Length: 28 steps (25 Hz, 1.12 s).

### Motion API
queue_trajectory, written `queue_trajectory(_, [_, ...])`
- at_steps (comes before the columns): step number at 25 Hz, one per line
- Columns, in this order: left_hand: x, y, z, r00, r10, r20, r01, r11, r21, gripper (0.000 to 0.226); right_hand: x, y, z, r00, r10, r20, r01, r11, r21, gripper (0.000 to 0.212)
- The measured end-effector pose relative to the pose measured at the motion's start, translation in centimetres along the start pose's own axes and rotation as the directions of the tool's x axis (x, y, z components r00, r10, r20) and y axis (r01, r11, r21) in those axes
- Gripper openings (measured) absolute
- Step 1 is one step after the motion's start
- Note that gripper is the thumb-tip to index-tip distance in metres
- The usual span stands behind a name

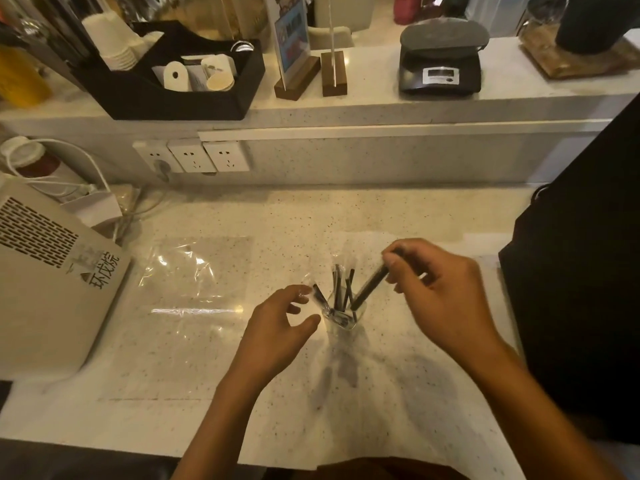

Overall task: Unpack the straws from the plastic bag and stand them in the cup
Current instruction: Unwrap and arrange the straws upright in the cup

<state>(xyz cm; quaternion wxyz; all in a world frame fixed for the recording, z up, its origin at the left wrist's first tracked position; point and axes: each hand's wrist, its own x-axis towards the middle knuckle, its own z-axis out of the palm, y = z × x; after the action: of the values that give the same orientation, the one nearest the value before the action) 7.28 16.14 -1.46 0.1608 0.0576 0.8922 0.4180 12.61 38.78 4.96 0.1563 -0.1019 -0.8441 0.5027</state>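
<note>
Near the frame's centre several straws (341, 292) already stand in the cup (343, 315) while the right hand (440, 289) pinches another straw (370, 284) going in, the left hand (280, 320) hovers loosely spread, and the plastic bag (194, 271) lies flat on the tabletop (381, 216), apparently emptied.

Black straws (346, 292), seemingly clear cup (346, 322)

Straws (341, 292) in cup (346, 318), bag (194, 271) left

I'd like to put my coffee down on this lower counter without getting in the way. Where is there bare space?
Bare counter lies behind the cup, toward the wall sockets, and along the near edge between the person's forearms. Crowded: the plastic bag lies flat at left, and the left hand and right hand work around the cup.
</note>
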Motion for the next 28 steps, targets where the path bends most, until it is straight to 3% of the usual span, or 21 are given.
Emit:
queue_trajectory(5, [0.6, 0.4, 1.0, 0.999, 0.015, -0.049, -0.019, 0.996, -0.089, 0.024, -0.5, 4.8, 3.9, 0.954, 0.061, 0.292, 0.029, 0.956, -0.293, 0.016])
queue_trajectory(8, [0.9, 0.7, 1.9, 0.997, 0.015, -0.077, -0.027, 0.988, -0.151, 0.008, -1.2, 6.5, 5.6, 0.925, 0.096, 0.368, 0.045, 0.934, -0.355, 0.025])
queue_trajectory(12, [1.3, 0.6, 2.5, 0.997, -0.017, -0.075, -0.002, 0.971, -0.241, 0.012, -1.5, 7.1, 5.7, 0.934, 0.058, 0.354, 0.046, 0.959, -0.279, 0.037])
queue_trajectory(19, [1.8, 0.9, 2.6, 0.998, -0.023, -0.060, 0.005, 0.960, -0.279, 0.020, -1.5, 7.7, 4.3, 0.969, 0.062, 0.240, -0.026, 0.988, -0.152, 0.024])
queue_trajectory(22, [2.1, 0.9, 2.4, 0.999, -0.010, -0.052, -0.003, 0.968, -0.252, 0.028, -2.8, 8.0, 4.8, 0.970, 0.072, 0.230, -0.038, 0.988, -0.149, 0.030])
queue_trajectory(28, [2.6, 0.4, 2.1, 0.999, 0.021, -0.041, -0.029, 0.978, -0.205, 0.017, -6.5, 7.2, 7.7, 0.989, -0.128, 0.080, 0.138, 0.981, -0.139, 0.054])
